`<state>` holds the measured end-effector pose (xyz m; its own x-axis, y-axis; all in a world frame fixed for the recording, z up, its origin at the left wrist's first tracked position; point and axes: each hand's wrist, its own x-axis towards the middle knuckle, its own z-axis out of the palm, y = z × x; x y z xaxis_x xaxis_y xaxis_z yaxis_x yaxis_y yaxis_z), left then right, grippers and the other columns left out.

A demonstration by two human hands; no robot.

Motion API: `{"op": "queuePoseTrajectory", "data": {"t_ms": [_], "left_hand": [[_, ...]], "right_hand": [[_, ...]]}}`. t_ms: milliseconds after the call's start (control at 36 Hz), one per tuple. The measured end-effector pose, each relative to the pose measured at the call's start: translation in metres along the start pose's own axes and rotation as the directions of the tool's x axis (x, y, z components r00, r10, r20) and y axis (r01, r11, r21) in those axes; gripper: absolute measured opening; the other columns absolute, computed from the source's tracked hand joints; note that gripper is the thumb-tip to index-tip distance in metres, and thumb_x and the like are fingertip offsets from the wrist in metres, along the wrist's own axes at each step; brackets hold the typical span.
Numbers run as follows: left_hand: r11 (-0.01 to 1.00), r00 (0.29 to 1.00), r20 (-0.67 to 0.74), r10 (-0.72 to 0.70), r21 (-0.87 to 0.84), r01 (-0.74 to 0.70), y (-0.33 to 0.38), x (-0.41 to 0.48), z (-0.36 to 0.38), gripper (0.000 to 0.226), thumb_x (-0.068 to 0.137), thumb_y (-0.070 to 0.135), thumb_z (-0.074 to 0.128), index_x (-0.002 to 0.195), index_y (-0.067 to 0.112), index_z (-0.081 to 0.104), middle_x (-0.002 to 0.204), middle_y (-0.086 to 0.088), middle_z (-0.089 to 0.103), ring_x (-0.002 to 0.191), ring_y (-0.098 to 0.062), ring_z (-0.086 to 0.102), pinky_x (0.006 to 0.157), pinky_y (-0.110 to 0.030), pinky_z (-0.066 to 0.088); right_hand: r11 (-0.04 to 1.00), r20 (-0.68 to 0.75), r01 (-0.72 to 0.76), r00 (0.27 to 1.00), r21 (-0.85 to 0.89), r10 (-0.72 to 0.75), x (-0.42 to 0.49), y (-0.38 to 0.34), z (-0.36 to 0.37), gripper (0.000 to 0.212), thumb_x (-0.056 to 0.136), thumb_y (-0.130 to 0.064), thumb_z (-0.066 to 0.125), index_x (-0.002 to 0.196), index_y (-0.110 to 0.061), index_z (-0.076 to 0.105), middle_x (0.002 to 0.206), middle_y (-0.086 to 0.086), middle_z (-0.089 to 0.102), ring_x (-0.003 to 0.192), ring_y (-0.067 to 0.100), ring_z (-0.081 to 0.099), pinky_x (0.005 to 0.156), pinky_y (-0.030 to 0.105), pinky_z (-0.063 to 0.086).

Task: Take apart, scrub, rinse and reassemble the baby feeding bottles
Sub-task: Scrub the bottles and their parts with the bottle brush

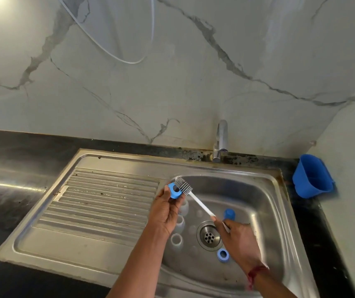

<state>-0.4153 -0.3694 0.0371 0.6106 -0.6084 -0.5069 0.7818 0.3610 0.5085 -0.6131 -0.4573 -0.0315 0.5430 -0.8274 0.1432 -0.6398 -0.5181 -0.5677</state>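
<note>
Over a steel sink (264,190), the left hand (164,211) pinches a blue plastic bottle ring (174,191). The right hand's (240,241) fingers curl round a white-handled, grey-bristled bottle brush (193,198) touching it.

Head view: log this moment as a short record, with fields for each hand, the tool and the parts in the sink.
left hand: holds blue plastic screw ring
right hand: grips white-handled bristle brush
brush head: against the held ring
steel sink basin: second blue ring, blue cap, clear bottle parts
chrome tap: no water visible
</note>
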Motion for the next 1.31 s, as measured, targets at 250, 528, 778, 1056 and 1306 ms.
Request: {"op": "queuePoseTrajectory", "data": {"t_ms": [250, 528, 778, 1056, 1306], "left_hand": [[0.985, 0.996, 0.083, -0.039, 0.172, 0.025, -0.008, 0.008, 0.004, 0.028, 0.101, 0.013, 0.050, 0.125, 0.003, 0.060, 0.123, -0.021, 0.064, 0.108, -0.031, 0.062, 0.084, -0.037, 0.057], [0.986, 0.989, 0.101, -0.106, 0.137, 0.092, -0.017, 0.022, 0.000, 0.023, 0.100, 0.013, 0.053, 0.119, 0.005, 0.062, 0.120, -0.018, 0.065, 0.101, -0.025, 0.065, 0.092, -0.042, 0.055], [0.969, 0.970, 0.084, -0.230, 0.115, 0.219, -0.017, 0.027, -0.008, 0.027, 0.101, 0.016, 0.053, 0.124, 0.002, 0.058, 0.116, -0.022, 0.066, 0.098, -0.028, 0.065, 0.086, -0.040, 0.056], [0.978, 0.975, 0.083, -0.207, 0.053, 0.203, -0.012, 0.039, -0.010, 0.021, 0.101, 0.016, 0.051, 0.110, -0.001, 0.061, 0.110, -0.021, 0.067, 0.102, -0.029, 0.065, 0.083, -0.044, 0.057], [0.973, 0.976, 0.110, -0.186, 0.157, 0.168, -0.014, 0.027, -0.006, 0.022, 0.098, 0.009, 0.056, 0.118, -0.001, 0.059, 0.108, -0.021, 0.070, 0.095, -0.030, 0.069, 0.082, -0.040, 0.059]], "right_hand": [[0.985, -0.017, -0.159, 0.987, 0.073, 0.160, -0.011, -0.009, 0.005, 0.070, 0.086, -0.080, 0.034, 0.049, -0.021, 0.038, 0.049, -0.003, 0.052, 0.043, 0.012, 0.047, 0.046, 0.029, 0.039], [0.951, 0.016, -0.287, 0.958, 0.118, 0.287, -0.007, -0.035, 0.000, 0.064, 0.090, -0.065, 0.050, 0.051, -0.015, 0.040, 0.047, 0.003, 0.049, 0.043, 0.011, 0.038, 0.050, 0.036, 0.041], [0.935, 0.033, -0.351, 0.936, 0.047, 0.350, -0.023, -0.045, -0.010, 0.063, 0.094, -0.054, 0.054, 0.052, -0.009, 0.044, 0.038, 0.000, 0.038, 0.040, 0.011, 0.040, 0.045, 0.021, 0.033], [0.909, 0.079, -0.411, 0.911, 0.068, 0.406, -0.045, -0.060, -0.008, 0.065, 0.090, -0.065, 0.050, 0.043, -0.021, 0.042, 0.039, -0.009, 0.044, 0.041, 0.008, 0.041, 0.046, 0.021, 0.032], [0.909, 0.049, -0.405, 0.914, 0.102, 0.402, -0.016, -0.067, -0.011, 0.064, 0.093, -0.055, 0.057, 0.047, -0.015, 0.036, 0.046, -0.003, 0.036, 0.040, 0.010, 0.036, 0.046, 0.022, 0.033]]}}
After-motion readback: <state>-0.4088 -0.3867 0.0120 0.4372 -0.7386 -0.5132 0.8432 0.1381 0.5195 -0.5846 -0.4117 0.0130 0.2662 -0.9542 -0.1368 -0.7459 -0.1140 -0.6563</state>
